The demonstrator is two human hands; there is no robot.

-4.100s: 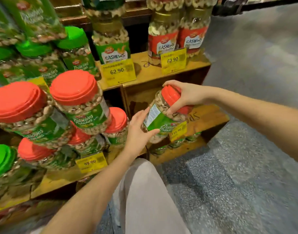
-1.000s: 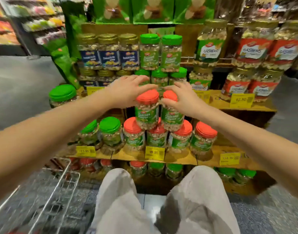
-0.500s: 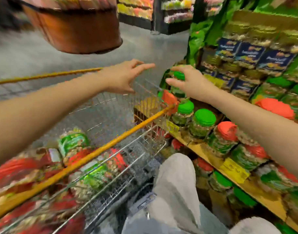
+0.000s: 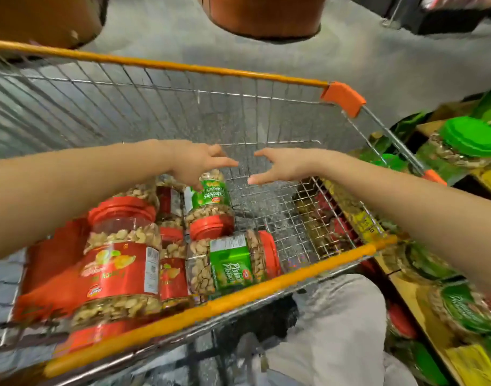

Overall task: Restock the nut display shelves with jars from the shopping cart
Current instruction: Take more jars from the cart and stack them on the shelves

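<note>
The wire shopping cart with orange rims sits in front of me and holds several nut jars. A green-label pistachio jar stands upside down on its red lid, and my left hand hovers right over its base with fingers spread; no grip is visible. A second pistachio jar lies on its side near the front rim. A large red-label cashew jar lies at the left, with smaller red-label jars beside it. My right hand is open above the bare mesh and holds nothing.
The nut display shelf runs along the right edge, with green-lidded jars and pistachio jars on it. My knee in light trousers is by the cart's near corner. Round brown display bases stand on the grey floor beyond.
I have turned from the shelf to the cart. Both hands let go of the red-lidded jars on the display, swung left and now reach down into the cart, empty.
</note>
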